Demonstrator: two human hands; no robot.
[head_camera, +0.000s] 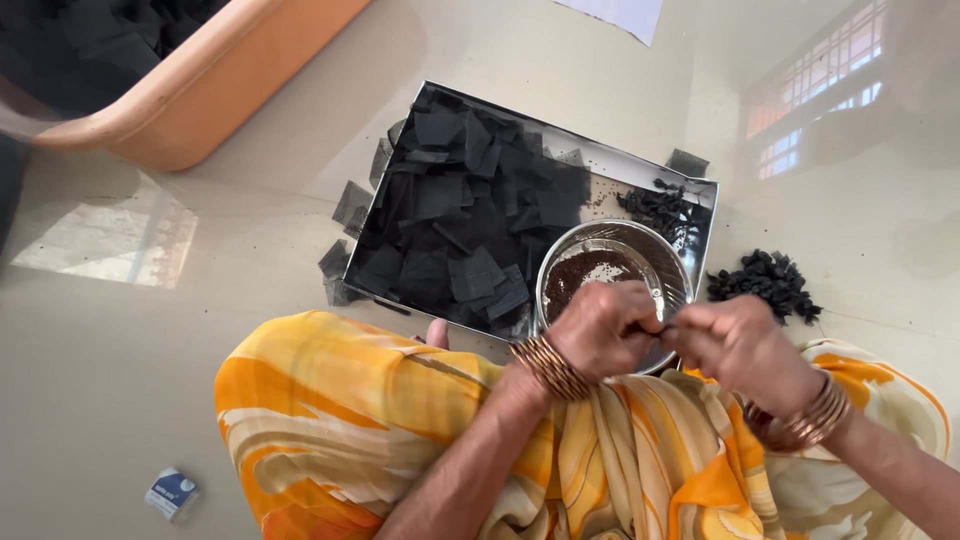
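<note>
Where the fingertips of both hands meet, they pinch a tiny dark piece between them, too small to identify. Both the left hand (600, 330) and the right hand (742, 345) are curled tight around it, just above the round steel bowl (655, 262) holding dark grains. That bowl sits in a metal tray (640, 168) heaped with black fabric squares (465, 215). Beside the tray, a pile of small black bundles (768, 283) lies on the floor.

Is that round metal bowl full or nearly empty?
Nearly empty: the bowl holds only a thin patch of dark brown grains, with bare shiny metal around it. The hands hide its near edge.
</note>
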